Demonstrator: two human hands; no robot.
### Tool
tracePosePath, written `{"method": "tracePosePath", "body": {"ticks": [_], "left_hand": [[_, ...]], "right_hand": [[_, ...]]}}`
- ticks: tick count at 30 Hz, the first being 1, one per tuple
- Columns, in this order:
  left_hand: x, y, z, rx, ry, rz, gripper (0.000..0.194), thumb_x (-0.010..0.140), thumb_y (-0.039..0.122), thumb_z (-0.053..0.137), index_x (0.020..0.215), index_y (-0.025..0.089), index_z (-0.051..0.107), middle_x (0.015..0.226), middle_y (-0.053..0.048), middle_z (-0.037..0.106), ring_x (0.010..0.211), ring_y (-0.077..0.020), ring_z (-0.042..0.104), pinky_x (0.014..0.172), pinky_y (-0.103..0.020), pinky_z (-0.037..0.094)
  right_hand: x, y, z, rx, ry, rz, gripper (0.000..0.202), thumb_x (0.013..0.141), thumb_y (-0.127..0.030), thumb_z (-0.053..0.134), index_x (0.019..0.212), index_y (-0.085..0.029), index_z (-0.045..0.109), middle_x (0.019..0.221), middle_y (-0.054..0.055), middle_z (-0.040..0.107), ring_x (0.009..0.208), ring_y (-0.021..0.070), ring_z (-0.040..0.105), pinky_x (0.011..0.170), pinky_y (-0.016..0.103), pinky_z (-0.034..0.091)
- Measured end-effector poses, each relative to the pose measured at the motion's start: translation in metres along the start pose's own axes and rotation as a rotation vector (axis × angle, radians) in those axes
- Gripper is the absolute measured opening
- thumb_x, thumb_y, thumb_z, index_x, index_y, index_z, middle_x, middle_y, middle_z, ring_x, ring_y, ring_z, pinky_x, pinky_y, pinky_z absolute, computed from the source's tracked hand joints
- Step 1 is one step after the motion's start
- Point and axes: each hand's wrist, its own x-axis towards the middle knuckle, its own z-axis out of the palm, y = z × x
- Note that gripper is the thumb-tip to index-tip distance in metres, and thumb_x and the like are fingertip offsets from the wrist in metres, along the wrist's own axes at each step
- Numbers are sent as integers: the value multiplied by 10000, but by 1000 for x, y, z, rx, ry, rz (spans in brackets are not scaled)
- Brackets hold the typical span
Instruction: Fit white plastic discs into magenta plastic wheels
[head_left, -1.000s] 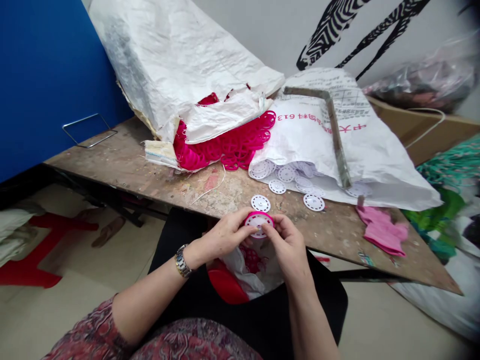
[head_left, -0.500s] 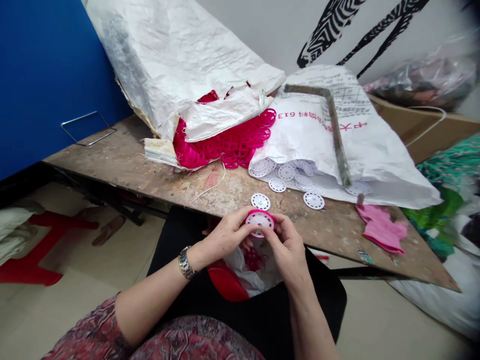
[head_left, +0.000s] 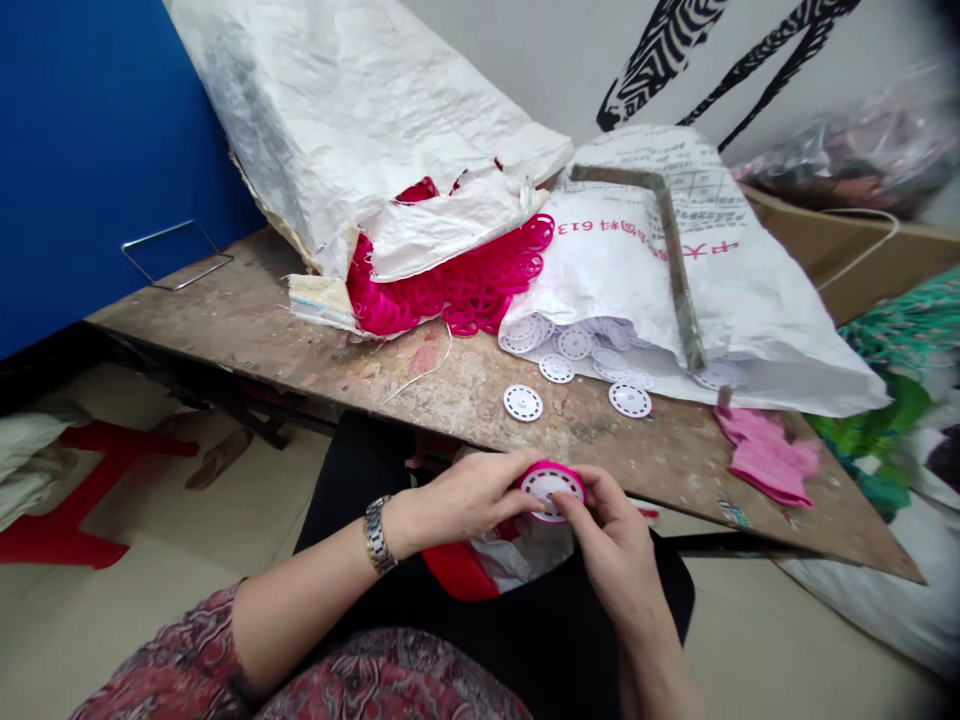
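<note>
A white slotted disc with a pink rim (head_left: 553, 490) is held between my two hands, over my lap just off the table's front edge. My left hand (head_left: 480, 497), with a watch at its wrist, grips the disc's left side. On the right side, my right hand (head_left: 611, 530) has its thumb on the disc's face and its fingers at the rim. A loose white disc (head_left: 523, 402) lies on the table near the edge, another white disc (head_left: 630, 400) to its right. Pink rings (head_left: 480, 285) spill from a white sack (head_left: 360, 130).
More white discs (head_left: 574, 342) lie at the mouth of a printed sack (head_left: 622, 270), with a bent metal bar (head_left: 675, 260) on it. A pink cloth (head_left: 769, 455) lies on the table (head_left: 360, 375) at right. Below my hands is a red container (head_left: 461, 572) with a bag.
Both hands have moved right and toward my body, carrying the pink-rimmed disc away from the loose white disc on the table.
</note>
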Motion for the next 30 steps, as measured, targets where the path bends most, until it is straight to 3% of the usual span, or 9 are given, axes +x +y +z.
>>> {"method": "tracePosePath", "body": {"ticks": [3,6,10,14,18,22,27,30], "left_hand": [[12,-6,-10,236,103,84,389,937,391,548,1248,156,548,1147,-118,644,1075,-238,585,955,-386,476],[29,-17,-20,456,236,115,351,939,330,548,1246,158,546,1244,-135,582,1174,-260,501,1019,-426,430],[47,-33,-24,631,207,123,400,919,276,579,1304,196,501,1340,-133,509,1270,-284,423,1059,-461,385],[54,-42,-19,681,189,105,387,923,296,577,1284,185,494,1259,-124,545,1236,-271,446,1054,-447,373],[58,-47,-16,717,173,94,216,954,314,522,1094,158,572,1080,-100,597,1100,-240,506,991,-403,410],[62,-53,-17,768,168,118,201,978,297,468,994,134,585,979,-96,617,1007,-229,543,917,-379,447],[58,-53,-20,748,206,166,218,997,235,410,995,132,602,948,-84,638,914,-205,586,837,-342,478],[53,-51,-19,664,213,209,232,1001,235,401,1006,133,610,951,-81,648,923,-198,597,836,-327,485]], "right_hand": [[-3,14,-12,-147,-64,7,265,868,-452,608,989,-218,637,882,33,708,795,205,655,723,299,515],[-4,37,-19,-396,-87,-16,331,878,-464,582,1098,-224,638,985,75,730,895,272,683,792,393,527],[-7,54,-20,-606,-61,-122,373,876,-443,578,1154,-205,650,1096,132,726,1001,336,683,861,491,521],[-8,41,-15,-515,-119,-168,289,916,-382,548,1141,-242,663,1112,85,734,1007,274,697,871,420,546],[1,21,-11,-441,-96,-269,229,932,-348,545,1078,-243,687,1067,69,739,990,249,692,884,393,538],[25,8,-6,-437,8,-425,253,940,-313,533,1141,-232,662,1122,88,707,1047,257,653,937,427,505],[65,4,6,-585,103,-560,468,900,-299,571,1356,-204,532,1320,139,595,1203,306,551,1014,499,439],[82,5,15,-604,64,-604,345,907,-254,536,1239,-205,614,1221,126,648,1133,291,578,973,472,458]]}}
